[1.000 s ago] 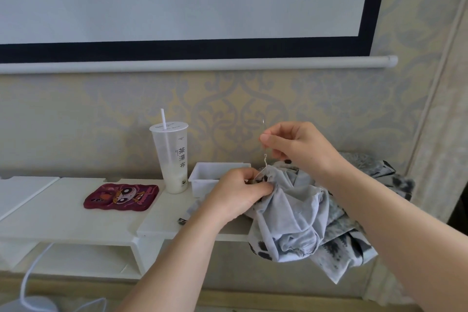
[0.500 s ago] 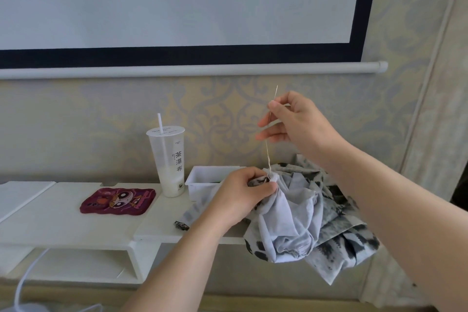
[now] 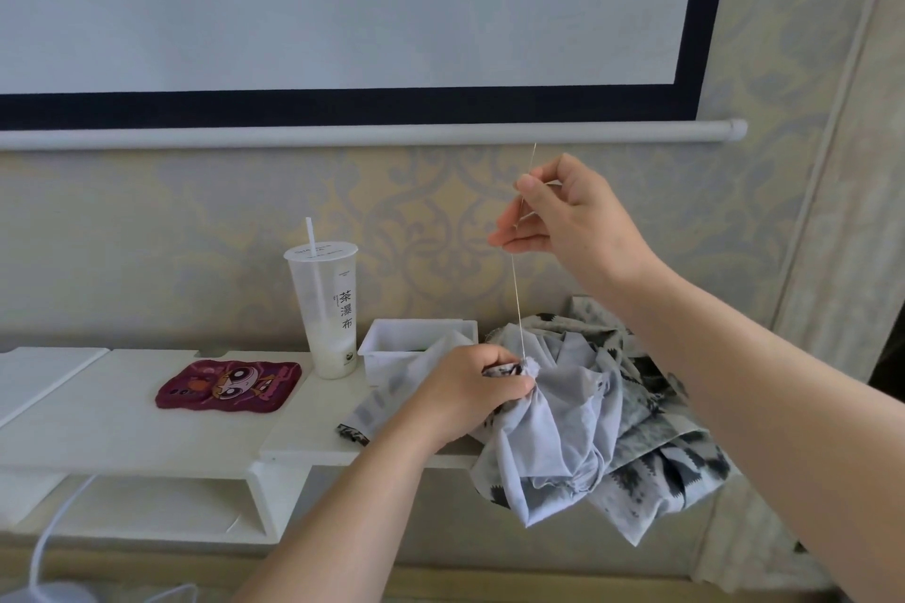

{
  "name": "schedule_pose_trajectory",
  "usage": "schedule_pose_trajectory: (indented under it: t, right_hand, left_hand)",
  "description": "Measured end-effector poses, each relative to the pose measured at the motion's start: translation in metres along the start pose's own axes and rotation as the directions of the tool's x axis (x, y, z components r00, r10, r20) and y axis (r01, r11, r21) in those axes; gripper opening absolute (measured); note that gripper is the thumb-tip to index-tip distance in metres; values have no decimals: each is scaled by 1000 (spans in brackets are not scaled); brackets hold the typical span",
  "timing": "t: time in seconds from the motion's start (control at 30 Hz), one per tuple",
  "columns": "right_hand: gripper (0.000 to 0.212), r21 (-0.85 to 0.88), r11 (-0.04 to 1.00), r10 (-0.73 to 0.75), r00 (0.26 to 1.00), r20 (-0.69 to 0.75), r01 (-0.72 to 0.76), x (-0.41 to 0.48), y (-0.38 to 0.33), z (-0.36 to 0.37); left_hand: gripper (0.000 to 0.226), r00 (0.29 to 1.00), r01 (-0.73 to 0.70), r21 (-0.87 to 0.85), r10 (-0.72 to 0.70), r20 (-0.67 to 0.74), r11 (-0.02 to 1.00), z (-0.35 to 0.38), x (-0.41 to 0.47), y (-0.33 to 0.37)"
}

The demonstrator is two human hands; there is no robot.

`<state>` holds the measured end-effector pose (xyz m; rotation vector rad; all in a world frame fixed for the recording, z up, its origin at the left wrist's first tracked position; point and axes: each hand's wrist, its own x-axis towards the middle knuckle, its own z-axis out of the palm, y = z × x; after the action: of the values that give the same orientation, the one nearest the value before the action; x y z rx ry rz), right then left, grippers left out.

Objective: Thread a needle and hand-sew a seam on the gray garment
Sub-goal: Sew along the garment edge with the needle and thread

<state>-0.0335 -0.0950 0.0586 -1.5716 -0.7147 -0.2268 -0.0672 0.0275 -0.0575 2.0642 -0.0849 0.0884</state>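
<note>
Lifted higher than a second ago with the right hand (image 3: pixel 563 220): the needle (image 3: pixel 533 159). More thread (image 3: pixel 517 309) out now, pulled straight and tight.

Closest, down in the left corner: a white cable (image 3: pixel 49 539).

Next, the left hand (image 3: pixel 470 392). Grips a bunch of the gray garment (image 3: pixel 563 431) with fingers curled tight, thumb pressed on the cloth. Holds it right beside the spot where the thread comes out.

Lying in a heap on the right end of the white shelf (image 3: pixel 122 421), the gray garment, with part of it hanging down over the front edge. Plain gray on one side, black and white marks on the other.

Up from the cloth, the thread, running to the right hand. Pinches the needle between thumb and first finger, other fingers loosely bent below. Needle tip poking up above the fingers.

Farther back on the shelf: a dark red cartoon phone case (image 3: pixel 227 387) lying flat, a tall clear cup (image 3: pixel 325 309) with a white straw (image 3: pixel 311 235) and a little white drink at the bottom, and a white tray (image 3: pixel 392 343) touching the cloth.

Behind it all, a patterned wall (image 3: pixel 220 235) and a big white screen (image 3: pixel 343 5) with a black edge.
</note>
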Motion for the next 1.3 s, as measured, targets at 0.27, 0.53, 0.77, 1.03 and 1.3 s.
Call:
schedule_pose_trajectory:
  t: [0.27, 0.53, 0.77, 1.03, 1.3]
  right_hand:
    - [15, -5, 1000, 16, 1000, 7, -16, -6, 16, 4]
    - [15, 55, 997, 47, 999, 1, -47, -2, 19, 7]
    - [15, 63, 996, 60, 998, 21, -61, -4, 14, 6]
    - [13, 85, 996, 34, 996, 87, -42, -9, 4, 7]
    - [14, 148, 987, 53, 998, 42, -58, -8, 9, -2]
  left_hand:
    - [19, 997, -5, -19, 4, -73, 1000, -2, 6, 1]
    - [6, 984, -75, -213, 38, -172, 974, -1, 13, 6]
    - [10, 996, -68, -26, 67, -64, 997, 3, 14, 13]
    - [12, 998, -68, -19, 68, 18, 998, 11, 11, 12]
    - [4, 996, -93, -27, 92, -17, 995, 5, 8, 8]
